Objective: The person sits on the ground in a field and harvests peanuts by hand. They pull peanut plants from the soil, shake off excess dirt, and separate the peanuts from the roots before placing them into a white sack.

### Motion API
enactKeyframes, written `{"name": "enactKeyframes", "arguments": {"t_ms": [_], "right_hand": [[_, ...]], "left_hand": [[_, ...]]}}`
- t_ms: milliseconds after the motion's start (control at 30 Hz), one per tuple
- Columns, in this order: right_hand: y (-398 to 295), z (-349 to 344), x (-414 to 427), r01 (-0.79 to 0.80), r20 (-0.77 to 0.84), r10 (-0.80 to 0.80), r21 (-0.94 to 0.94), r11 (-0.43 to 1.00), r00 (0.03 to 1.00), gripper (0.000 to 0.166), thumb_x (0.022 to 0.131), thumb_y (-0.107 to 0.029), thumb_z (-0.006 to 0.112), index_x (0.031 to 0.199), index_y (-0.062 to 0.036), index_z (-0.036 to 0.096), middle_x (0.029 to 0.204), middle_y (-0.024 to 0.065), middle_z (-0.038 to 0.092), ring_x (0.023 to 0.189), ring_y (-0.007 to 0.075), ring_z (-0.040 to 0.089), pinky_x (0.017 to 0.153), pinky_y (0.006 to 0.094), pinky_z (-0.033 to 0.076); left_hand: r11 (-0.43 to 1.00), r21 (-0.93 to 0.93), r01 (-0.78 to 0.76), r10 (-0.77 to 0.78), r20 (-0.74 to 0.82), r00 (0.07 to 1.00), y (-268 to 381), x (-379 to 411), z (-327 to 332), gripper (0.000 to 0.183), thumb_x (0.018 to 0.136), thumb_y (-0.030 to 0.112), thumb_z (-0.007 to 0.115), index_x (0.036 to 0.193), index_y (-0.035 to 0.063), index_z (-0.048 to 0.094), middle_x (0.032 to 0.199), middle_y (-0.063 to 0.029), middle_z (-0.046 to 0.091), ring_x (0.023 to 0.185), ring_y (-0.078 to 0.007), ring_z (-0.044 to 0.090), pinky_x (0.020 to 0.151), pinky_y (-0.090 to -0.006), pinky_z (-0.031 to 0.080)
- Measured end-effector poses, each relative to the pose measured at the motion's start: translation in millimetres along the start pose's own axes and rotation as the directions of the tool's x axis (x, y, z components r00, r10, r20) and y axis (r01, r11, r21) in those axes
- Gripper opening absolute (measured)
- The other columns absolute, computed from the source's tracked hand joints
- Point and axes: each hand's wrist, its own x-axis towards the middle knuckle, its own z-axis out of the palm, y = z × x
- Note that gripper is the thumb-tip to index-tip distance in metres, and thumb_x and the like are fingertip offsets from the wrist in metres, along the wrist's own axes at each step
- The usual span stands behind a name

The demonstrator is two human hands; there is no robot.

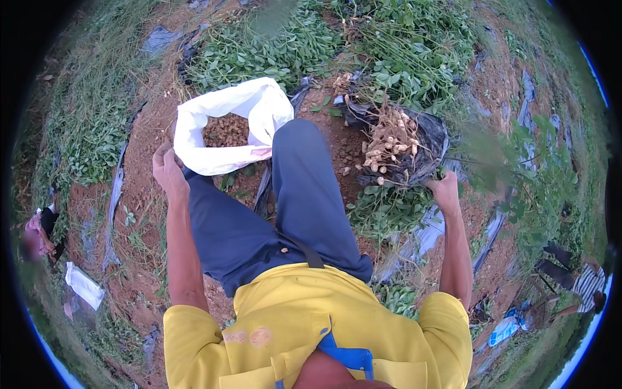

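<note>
A white woven sack [209, 161] stands with its mouth rolled wide between my legs and the field, and picked peanuts [228, 130] lie inside it. My left hand [170, 170] is at the sack's lower left rim, its fingers bent; whether they grip the fabric is unclear. On the right, my right hand [443, 189] is closed around green stems of a peanut plant, beside the edge of crumpled black plastic film [430, 136]. Left of that hand, a cluster of soil-covered peanut pods and roots [391, 141] rests against the film.
Leafy pulled peanut plants [262, 53] lie ahead, with another heap [413, 58] to the right. Mulch film strips [115, 194] cross the reddish soil. One person [41, 233] is far left near a white sack [83, 286]; another [583, 287] is far right beside a blue-white bag [505, 328].
</note>
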Motion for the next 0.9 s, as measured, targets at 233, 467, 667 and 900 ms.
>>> {"name": "enactKeyframes", "arguments": {"t_ms": [233, 467, 667, 900], "right_hand": [[-10.4, 17.6, -21.8, -0.026, -0.048, 0.039, 0.257, 0.966, 0.998, 0.027, 0.074, 0.001, 0.073, 0.100, 0.0037, 0.069, 0.093, 0.0069, 0.072, 0.078, 0.0139, 0.065, 0.073, 0.0297, 0.052], [-8.1, 30.6, -39.3, -0.056, 0.159, 0.037, 0.115, 0.992, 0.987, 0.055, 0.078, -0.024, 0.076, 0.123, 0.0032, 0.061, 0.113, 0.0100, 0.066, 0.101, 0.0182, 0.060, 0.093, 0.0334, 0.046], [55.9, 9.7, -11.2, -0.223, -0.018, 0.227, 0.113, 0.968, 0.974, 0.053, 0.085, -0.050, 0.070, 0.093, 0.0017, 0.065, 0.083, 0.0018, 0.061, 0.077, 0.0118, 0.049, 0.071, 0.0337, 0.042], [150.1, -8.1, -33.8, -0.394, -0.507, 0.356, 0.036, 0.918, 0.785, 0.029, 0.085, -0.023, 0.072, 0.073, 0.0015, 0.062, 0.068, 0.0009, 0.059, 0.059, 0.0110, 0.049, 0.056, 0.0332, 0.038]], "left_hand": [[0.988, 0.073, -0.137, 0.012, 0.845, 0.535, 114.8, -119.0, 221.1, 0.060, 0.090, 0.033, 0.067, 0.132, -0.0065, 0.052, 0.104, -0.0121, 0.067, 0.089, -0.0167, 0.065, 0.076, -0.0292, 0.051], [0.961, 0.066, 0.268, -0.176, 0.894, 0.413, 21.2, -180.6, 318.7, 0.033, 0.093, 0.023, 0.063, 0.108, -0.0067, 0.067, 0.090, -0.0066, 0.069, 0.075, -0.0124, 0.062, 0.069, -0.0301, 0.049], [0.963, 0.095, 0.252, -0.175, 0.933, 0.316, 8.3, -200.4, 310.2, 0.026, 0.095, 0.019, 0.061, 0.104, -0.0033, 0.071, 0.081, -0.0010, 0.070, 0.066, -0.0077, 0.055, 0.065, -0.0279, 0.047], [0.974, 0.071, 0.214, -0.204, 0.685, 0.700, -27.0, -176.7, 321.6, 0.025, 0.092, 0.024, 0.064, 0.086, 0.0004, 0.072, 0.065, -0.0057, 0.066, 0.060, -0.0146, 0.058, 0.060, -0.0333, 0.045]]}}
